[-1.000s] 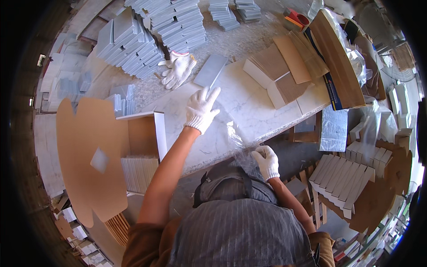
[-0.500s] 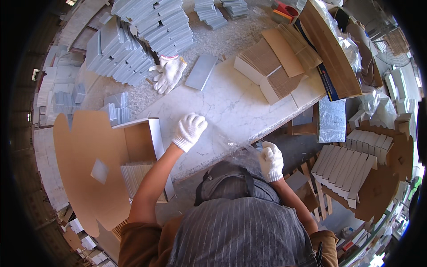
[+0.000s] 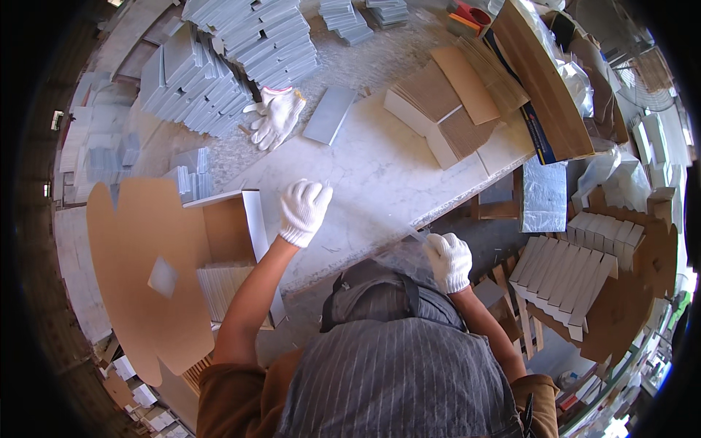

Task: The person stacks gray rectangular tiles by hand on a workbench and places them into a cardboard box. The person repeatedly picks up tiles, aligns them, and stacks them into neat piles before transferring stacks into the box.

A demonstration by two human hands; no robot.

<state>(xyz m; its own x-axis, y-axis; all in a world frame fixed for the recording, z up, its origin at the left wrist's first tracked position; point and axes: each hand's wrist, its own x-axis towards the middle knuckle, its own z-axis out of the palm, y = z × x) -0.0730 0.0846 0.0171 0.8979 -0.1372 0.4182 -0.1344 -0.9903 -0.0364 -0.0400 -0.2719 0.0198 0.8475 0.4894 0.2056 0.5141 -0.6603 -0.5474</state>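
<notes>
One clear film by tabletop edge, pinched in curled right hand and, apparently, equally curled left hand. Looks light, soft, slippery; better to hold by ends.

- The white-gloved left hand, earlier open, now curls its fingers, farther from the grey rectangular tile.
- The white-gloved right hand is farther from the left.
- The transparent plastic film glints less.

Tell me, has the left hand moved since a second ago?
Yes: judged against the lone grey tile, the left hand has moved down the picture, away from it.
</notes>
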